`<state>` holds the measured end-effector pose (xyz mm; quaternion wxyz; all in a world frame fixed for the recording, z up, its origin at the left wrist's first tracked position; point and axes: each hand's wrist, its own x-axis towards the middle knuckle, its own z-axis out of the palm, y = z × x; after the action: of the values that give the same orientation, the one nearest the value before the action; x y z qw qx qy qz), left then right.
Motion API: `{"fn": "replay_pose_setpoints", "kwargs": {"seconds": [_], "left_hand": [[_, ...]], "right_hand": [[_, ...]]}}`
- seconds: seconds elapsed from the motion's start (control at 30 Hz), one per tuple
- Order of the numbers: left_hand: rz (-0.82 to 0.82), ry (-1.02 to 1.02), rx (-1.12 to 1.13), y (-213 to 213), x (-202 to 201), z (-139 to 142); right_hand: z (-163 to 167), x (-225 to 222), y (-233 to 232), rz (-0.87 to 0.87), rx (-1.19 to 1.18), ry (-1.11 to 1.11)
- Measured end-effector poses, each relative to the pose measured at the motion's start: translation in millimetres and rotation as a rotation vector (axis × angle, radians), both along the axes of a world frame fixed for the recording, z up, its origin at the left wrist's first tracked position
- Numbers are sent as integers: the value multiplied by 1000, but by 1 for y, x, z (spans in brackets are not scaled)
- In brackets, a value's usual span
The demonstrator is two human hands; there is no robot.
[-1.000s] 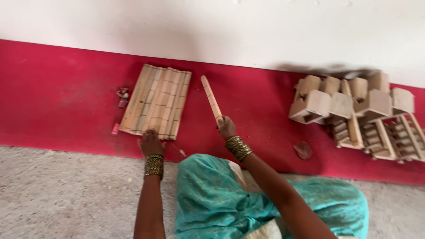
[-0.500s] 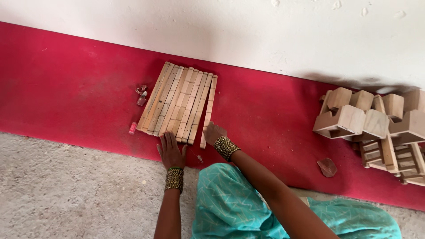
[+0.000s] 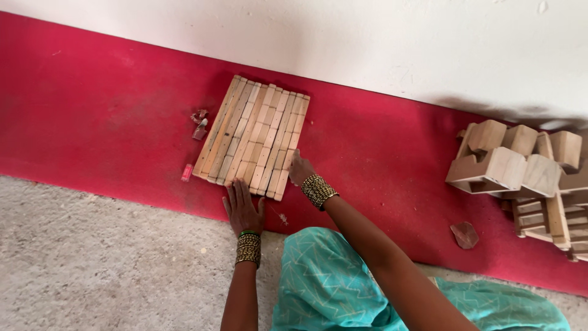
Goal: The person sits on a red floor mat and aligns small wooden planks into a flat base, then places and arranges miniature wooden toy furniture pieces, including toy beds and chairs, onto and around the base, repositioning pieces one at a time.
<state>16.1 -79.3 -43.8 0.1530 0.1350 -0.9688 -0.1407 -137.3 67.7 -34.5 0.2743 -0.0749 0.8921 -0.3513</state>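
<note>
Several long wooden slats (image 3: 254, 138) lie side by side in a slanted row on the red floor strip (image 3: 92, 110). My left hand (image 3: 242, 208) rests flat, fingers spread, against the near ends of the slats. My right hand (image 3: 299, 168) presses against the right edge of the outermost slat, near its lower end. Both wrists carry stacks of bangles. My teal-clad knee (image 3: 324, 276) is just below the hands.
A pile of pale wooden block pieces and slatted frames (image 3: 520, 171) sits at the right against the white wall (image 3: 367, 43). A small reddish stone chip (image 3: 465, 235) lies near it. Small red bits (image 3: 199, 122) lie left of the slats. Grey rough floor (image 3: 92, 257) fills the near left.
A second ago my right hand held one slat upright off the floor; it now lies at the right edge of the row. Both hands moved against the slats.
</note>
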Motion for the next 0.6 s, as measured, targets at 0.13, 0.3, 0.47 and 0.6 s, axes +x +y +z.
{"fn": "replay_pose_setpoints", "kwargs": {"seconds": [0.13, 0.3, 0.47, 0.6], "left_hand": [[0, -19, 15, 1, -2, 4], [24, -30, -38, 7, -3, 0], [26, -4, -95, 18, 2, -4], [3, -10, -92, 23, 10, -8]], "right_hand": [[18, 4, 24, 108, 164, 144], [20, -2, 155, 2, 308, 822], [50, 22, 381, -453, 798, 1490], [74, 89, 508, -818, 1186, 795]]}}
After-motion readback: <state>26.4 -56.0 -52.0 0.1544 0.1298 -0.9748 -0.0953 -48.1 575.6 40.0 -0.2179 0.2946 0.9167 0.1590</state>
